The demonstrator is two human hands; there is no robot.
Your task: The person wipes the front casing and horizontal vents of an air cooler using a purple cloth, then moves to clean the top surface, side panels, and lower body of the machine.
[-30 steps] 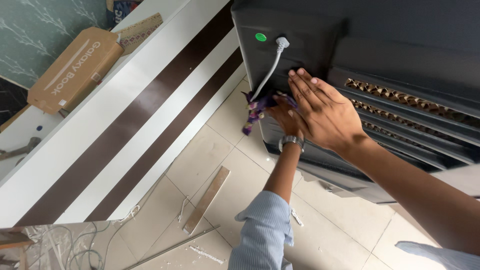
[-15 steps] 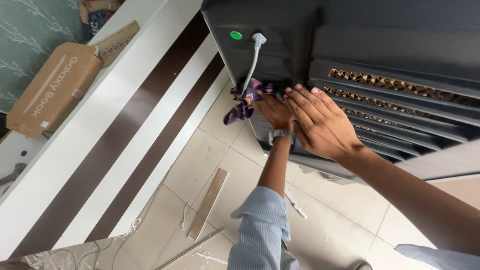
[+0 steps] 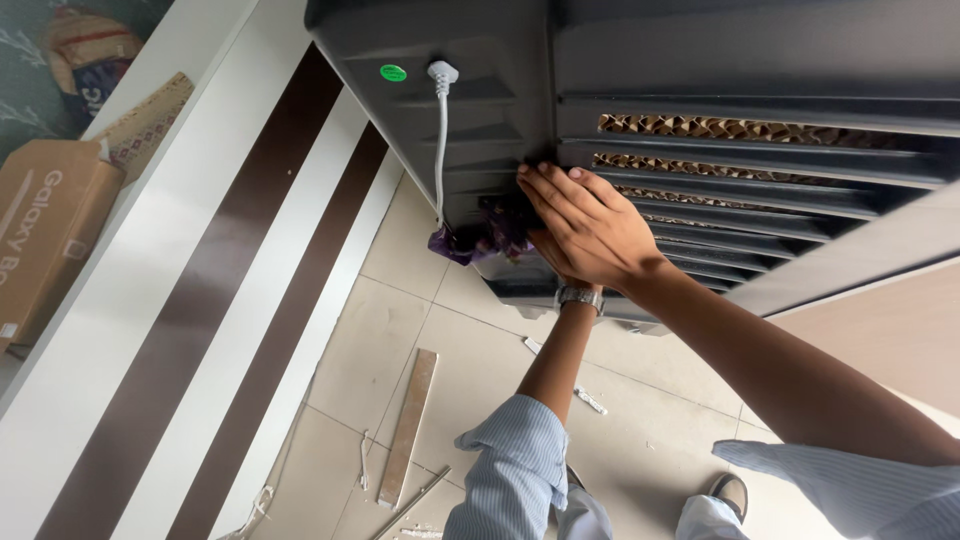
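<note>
home room under fit-out | tiled floor (image 3: pixel 400 330), scrap strips (image 3: pixel 408 425), air cooler (image 3: pixel 620 80), cardboard box (image 3: pixel 40 240)

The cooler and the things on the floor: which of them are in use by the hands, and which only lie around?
In use:
dark cooler
purple cloth
left hand
right hand

Lying about:
wooden strip
cardboard box
metal rod
white cable, hanging on the cooler
</note>
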